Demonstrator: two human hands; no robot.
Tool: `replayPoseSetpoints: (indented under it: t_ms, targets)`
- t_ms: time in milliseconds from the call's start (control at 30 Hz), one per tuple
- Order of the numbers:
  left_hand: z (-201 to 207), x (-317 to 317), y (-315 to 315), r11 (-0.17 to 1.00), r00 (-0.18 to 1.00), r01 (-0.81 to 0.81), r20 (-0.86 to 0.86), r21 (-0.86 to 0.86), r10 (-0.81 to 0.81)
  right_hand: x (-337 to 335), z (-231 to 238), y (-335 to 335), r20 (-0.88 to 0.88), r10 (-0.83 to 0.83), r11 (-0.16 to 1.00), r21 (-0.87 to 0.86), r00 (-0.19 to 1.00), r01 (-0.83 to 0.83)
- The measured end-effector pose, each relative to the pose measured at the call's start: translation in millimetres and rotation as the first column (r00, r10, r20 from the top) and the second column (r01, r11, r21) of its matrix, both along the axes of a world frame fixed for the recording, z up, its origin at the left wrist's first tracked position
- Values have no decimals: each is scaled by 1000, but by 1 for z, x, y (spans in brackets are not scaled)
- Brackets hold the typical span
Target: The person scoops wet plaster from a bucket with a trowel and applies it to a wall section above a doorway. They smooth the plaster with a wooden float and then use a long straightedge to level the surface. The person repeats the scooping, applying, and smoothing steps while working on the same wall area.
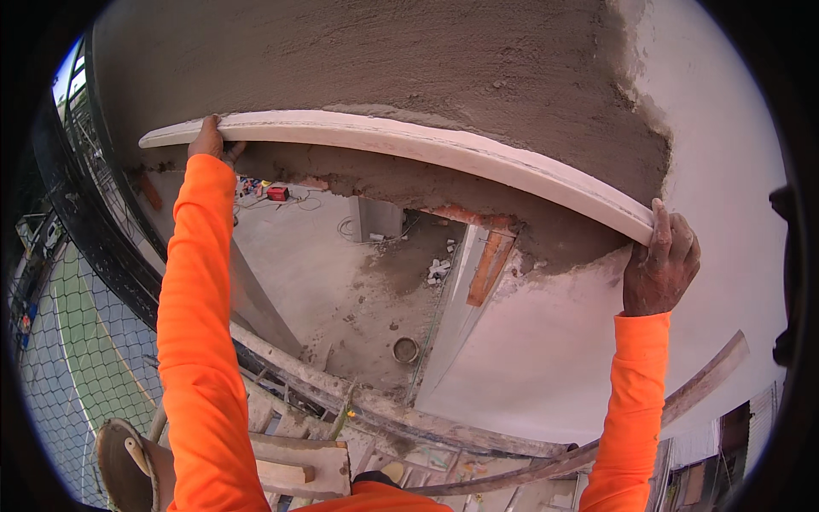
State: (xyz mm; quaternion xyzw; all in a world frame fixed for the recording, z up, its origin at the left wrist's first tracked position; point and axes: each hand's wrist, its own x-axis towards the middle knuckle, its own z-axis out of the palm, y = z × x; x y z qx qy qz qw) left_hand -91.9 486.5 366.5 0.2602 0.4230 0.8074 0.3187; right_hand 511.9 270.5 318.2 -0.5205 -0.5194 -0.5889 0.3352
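Note:
A long pale straightedge (401, 141) lies across the wet grey plaster (384, 60) of the wall, just above an opening. Its ends are in my two hands. My left hand (207, 140) is closed around it near the left end, with part of the fingers hidden behind the bar. At the right end my right hand (661, 266) grips it, thumb over the front face. The bar slopes down toward the right in the picture. Below it runs a rough plastered band (367, 175) along the opening's upper edge.
Through the opening a floor (299, 256) shows, with a round bucket (405, 350), rubble (438, 271) and a red case (277, 194). Wire netting (85, 341) stands at left. Below me are planks (426, 461), a mortar container (128, 465) and a wooden-handled board (299, 468).

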Motion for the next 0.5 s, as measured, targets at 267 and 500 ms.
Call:
replayPoseSetpoints:
  t_ms: [267, 500]
  targets:
    - [67, -47, 41, 993, 999, 29, 30, 113, -33, -23, 75, 10, 27, -32, 999, 36, 999, 31]
    - [92, -53, 39, 997, 998, 34, -55, 75, -30, -22, 115, 3, 61, 11, 999, -46, 998, -8]
